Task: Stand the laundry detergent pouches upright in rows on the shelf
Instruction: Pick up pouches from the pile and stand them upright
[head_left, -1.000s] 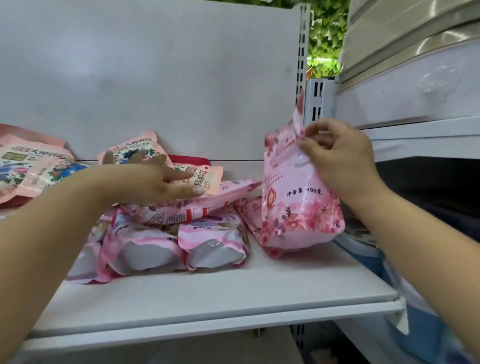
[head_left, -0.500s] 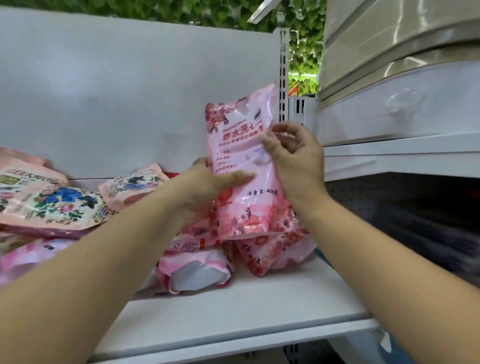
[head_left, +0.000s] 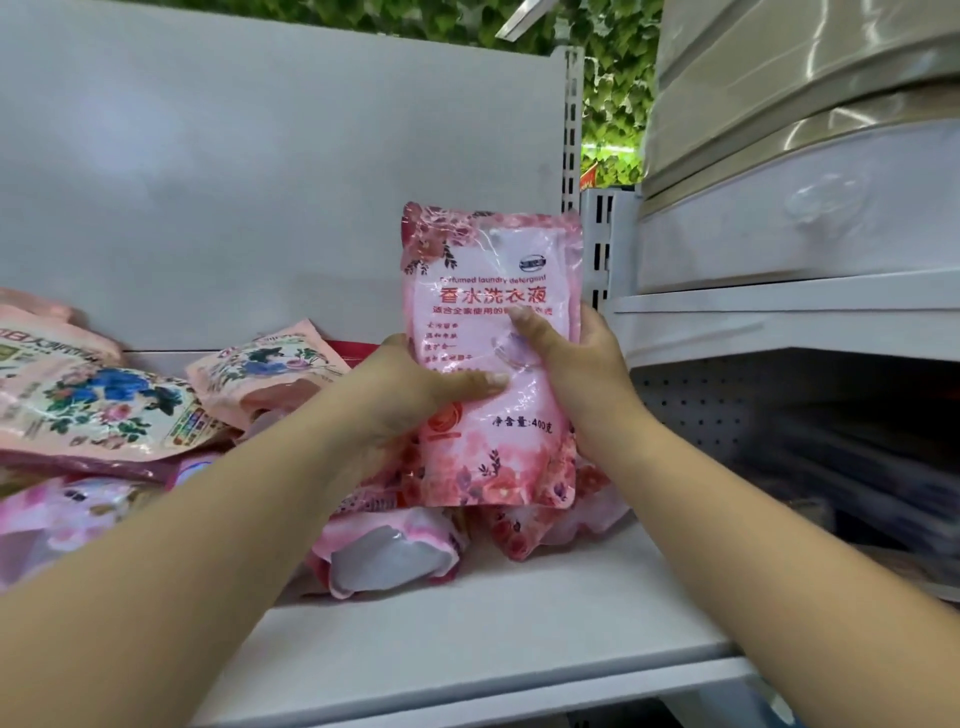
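A pink laundry detergent pouch (head_left: 493, 270) with red lettering is held upright, its front facing me, above the right part of the white shelf (head_left: 493, 639). My left hand (head_left: 415, 389) grips its left edge, thumb across the front. My right hand (head_left: 576, 364) grips its right edge. Under and behind it several pink pouches (head_left: 389, 556) lie flat in a heap. More pouches with a blue flower print (head_left: 98, 410) lie stacked at the left.
The shelf's white back panel (head_left: 260, 182) rises behind the heap. A slotted upright post (head_left: 571, 130) closes the bay at the right. Beyond it a neighbouring shelf (head_left: 779, 312) carries large wrapped packages (head_left: 805, 208). The front strip of the shelf is bare.
My left hand came off the heap and took the pouch's left side. Both hands turned the pouch to face me and straightened it upright. The camera moved closer.
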